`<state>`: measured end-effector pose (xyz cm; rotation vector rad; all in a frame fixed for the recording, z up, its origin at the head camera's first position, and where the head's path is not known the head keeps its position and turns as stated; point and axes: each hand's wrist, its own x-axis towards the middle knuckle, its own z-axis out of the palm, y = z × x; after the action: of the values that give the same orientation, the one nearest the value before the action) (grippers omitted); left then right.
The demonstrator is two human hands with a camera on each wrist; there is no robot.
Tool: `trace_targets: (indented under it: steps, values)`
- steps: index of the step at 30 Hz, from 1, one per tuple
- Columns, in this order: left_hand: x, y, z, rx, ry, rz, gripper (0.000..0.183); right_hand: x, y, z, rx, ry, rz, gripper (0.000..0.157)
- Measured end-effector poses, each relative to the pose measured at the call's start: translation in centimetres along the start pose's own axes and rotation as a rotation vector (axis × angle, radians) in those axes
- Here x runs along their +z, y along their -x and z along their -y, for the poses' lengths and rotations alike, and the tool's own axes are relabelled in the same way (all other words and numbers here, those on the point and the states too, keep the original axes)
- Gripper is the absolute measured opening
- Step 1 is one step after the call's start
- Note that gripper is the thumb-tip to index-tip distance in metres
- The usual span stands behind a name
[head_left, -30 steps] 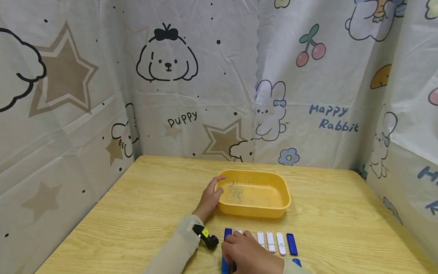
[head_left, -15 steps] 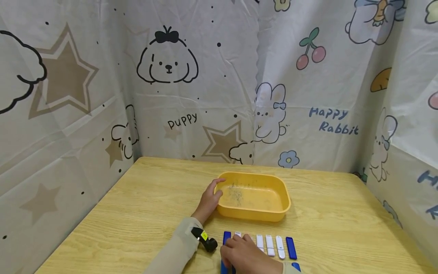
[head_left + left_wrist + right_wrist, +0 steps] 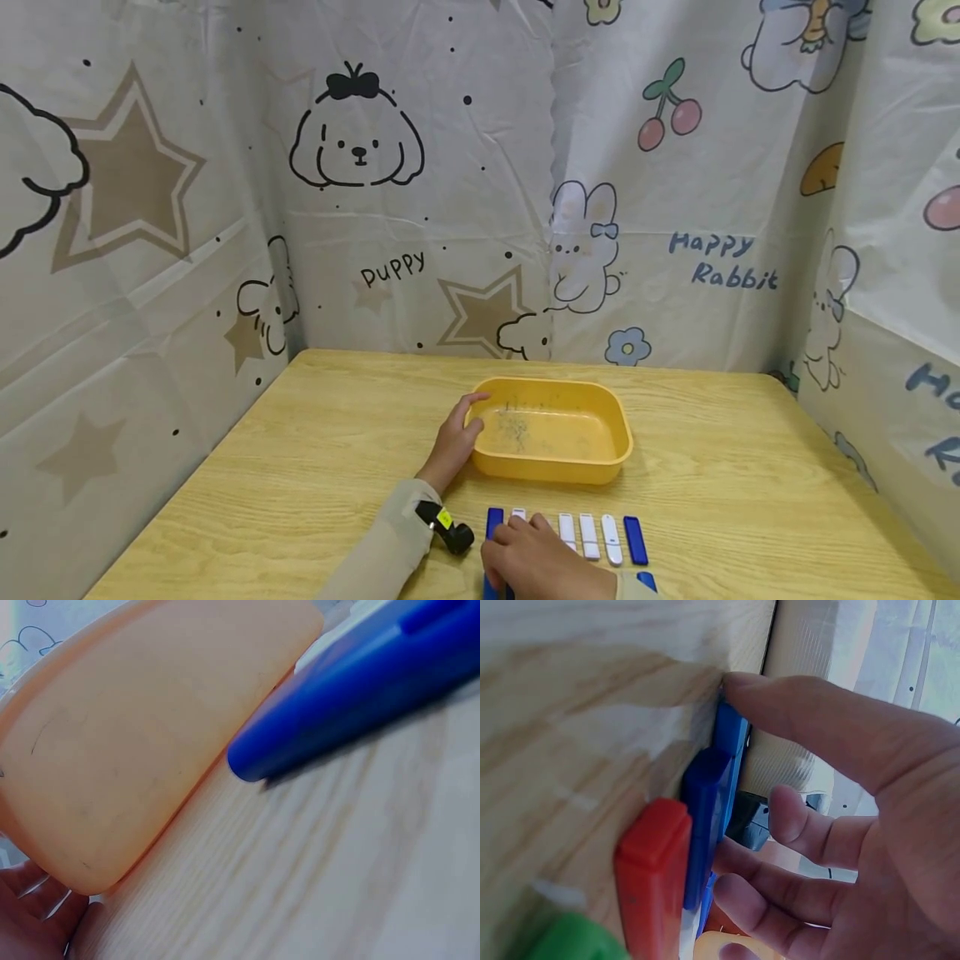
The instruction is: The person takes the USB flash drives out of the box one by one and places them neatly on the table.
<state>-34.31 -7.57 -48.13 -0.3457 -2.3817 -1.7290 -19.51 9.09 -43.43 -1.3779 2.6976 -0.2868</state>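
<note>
The yellow plastic tub (image 3: 555,471) stands mid-table. My left hand (image 3: 455,437) grips its left rim, the thumb on the inner side. In the left wrist view, fingers show beside the tub's wall (image 3: 135,750). Nearer to me, my right hand (image 3: 543,557) reaches over a row of small flat sticks. Its thumb and a finger are at a long blue stick (image 3: 729,731) lying on the table at the row's left end. White sticks (image 3: 589,537) and a short blue stick (image 3: 636,540) lie to the right. The hand covers part of the row.
A red stick (image 3: 654,862) and a green piece (image 3: 577,941) lie near my right hand. Another blue piece (image 3: 647,579) shows beside the right sleeve. A black camera (image 3: 453,533) sits on my left wrist. Printed curtains (image 3: 420,208) enclose the wooden table (image 3: 337,442).
The view has shifted slightly. Both hands keep their places, the left at the tub and the right over the blue stick.
</note>
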Motion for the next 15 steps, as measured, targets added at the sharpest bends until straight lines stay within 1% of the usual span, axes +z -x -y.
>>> trace_targets:
  steps: [3, 9, 15]
  values:
    - [-0.07, 0.05, 0.01, -0.001, 0.001, -0.005, 0.042, -0.02, -0.04, 0.06, 0.002, 0.006, 0.001, 0.021]
    - [-0.25, -0.1, -0.18, 0.017, 0.008, -0.002, 0.041, -0.25, 0.11, 0.07, -0.022, 0.025, -0.037, 0.022]
    - [-0.39, -0.17, -0.21, 0.013, 0.009, 0.003, 0.041, -0.41, 0.21, 0.01, -0.035, 0.01, -0.041, 0.024]
